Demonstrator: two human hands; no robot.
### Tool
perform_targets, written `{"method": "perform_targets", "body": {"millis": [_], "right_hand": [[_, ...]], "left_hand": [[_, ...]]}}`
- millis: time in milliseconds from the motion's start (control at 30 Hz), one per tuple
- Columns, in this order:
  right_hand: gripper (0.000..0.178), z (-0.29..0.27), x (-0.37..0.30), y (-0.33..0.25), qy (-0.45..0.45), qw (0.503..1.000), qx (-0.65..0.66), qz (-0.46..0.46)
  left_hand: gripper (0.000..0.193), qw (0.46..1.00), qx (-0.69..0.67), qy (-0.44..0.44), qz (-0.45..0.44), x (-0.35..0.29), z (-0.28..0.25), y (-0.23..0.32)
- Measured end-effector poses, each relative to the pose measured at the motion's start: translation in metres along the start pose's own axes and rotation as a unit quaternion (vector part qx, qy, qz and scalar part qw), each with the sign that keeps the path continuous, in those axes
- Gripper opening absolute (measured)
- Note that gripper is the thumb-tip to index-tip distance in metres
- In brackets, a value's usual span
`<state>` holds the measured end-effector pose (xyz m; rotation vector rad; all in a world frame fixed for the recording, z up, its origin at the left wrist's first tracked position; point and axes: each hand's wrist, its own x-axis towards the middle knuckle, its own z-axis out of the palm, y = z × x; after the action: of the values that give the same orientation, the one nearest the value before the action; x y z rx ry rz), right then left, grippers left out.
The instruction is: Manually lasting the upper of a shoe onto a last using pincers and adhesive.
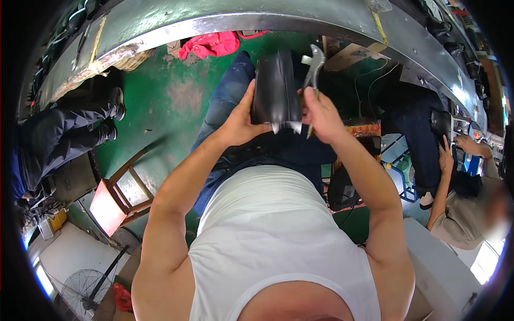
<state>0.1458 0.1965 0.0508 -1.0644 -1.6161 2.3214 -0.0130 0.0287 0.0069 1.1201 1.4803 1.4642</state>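
Observation:
Over my lap, a black leather shoe upper (276,88) stands with white lining edges sticking out at its near end. My left hand (239,122) grips its left side, thumb stretched along the near end and fingers against the side. At the right side, my right hand (324,117) is closed around a pair of metal pliers (316,61) with a curved jaw pointing away from me. The lower tip of the pliers shows below that hand. Some right fingers are hidden behind the upper, and they seem to touch its side.
A metal-edged workbench (257,22) curves across the far side. Red cloth (211,45) lies under it on the green floor. A wooden stool (128,195) and a fan (88,294) stand left. A person's legs (80,117) are far left; another person (460,214) works at right.

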Motion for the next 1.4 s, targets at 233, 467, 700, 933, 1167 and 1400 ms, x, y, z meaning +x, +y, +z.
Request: {"method": "perform_targets", "body": {"millis": [233,467,700,933,1167,1400], "right_hand": [[0.032,0.018,0.001,0.028,0.001,0.967,-0.201,-0.155],[0.037,0.052,-0.028,0.028,-0.032,0.957,-0.263,-0.121],[0.033,0.038,-0.008,-0.005,-0.085,0.949,-0.273,-0.134],[0.029,-0.013,0.018,-0.066,0.034,0.916,-0.331,-0.224],[0.037,-0.043,0.08,-0.137,0.161,0.734,-0.538,-0.381],[0.034,-0.079,0.186,-0.194,0.256,0.661,-0.586,-0.393]], "left_hand": [[0.128,0.982,-0.029,-0.122,-0.14,-0.014,-0.016,-0.003],[0.114,0.936,-0.297,-0.015,-0.19,-0.052,0.003,0.076],[0.061,0.935,-0.203,0.126,-0.261,-0.061,-0.021,0.078],[0.064,0.989,-0.039,0.137,0.047,-0.014,-0.103,0.138],[0.045,0.926,0.196,0.319,0.043,0.159,-0.185,0.102],[0.043,0.9,0.225,0.371,0.037,0.25,-0.233,0.091]]}}
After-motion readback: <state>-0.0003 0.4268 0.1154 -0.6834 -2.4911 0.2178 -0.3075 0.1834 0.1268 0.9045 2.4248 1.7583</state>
